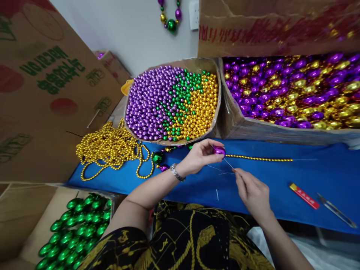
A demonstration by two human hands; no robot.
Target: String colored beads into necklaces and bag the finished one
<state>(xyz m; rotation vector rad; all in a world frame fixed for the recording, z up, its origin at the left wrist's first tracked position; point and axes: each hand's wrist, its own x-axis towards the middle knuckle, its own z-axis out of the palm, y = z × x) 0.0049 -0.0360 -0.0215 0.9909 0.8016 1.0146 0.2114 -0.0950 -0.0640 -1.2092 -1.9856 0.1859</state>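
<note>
My left hand [204, 154], with a watch at the wrist, pinches a shiny purple bead [219, 151] above the blue cloth. Lower and to the right, my right hand [251, 189] is closed on a thin needle or stiff thread [229, 164] that runs up to the bead; which of the two it is, I cannot tell. Behind the hands a string of small gold beads [258, 158] lies straight to the right, thread trailing from its end. Left of my left wrist lie larger beads, a green one [157, 157] among them, partly hidden by my arm.
A box of small purple, green and gold beads [171, 105] stands behind my hands. Larger purple and gold beads [292, 90] fill the box at right. Gold bead strands [107, 148] lie left. A red packet [304, 195] and tweezers [336, 210] lie right. Green beads [78, 225] sit lower left.
</note>
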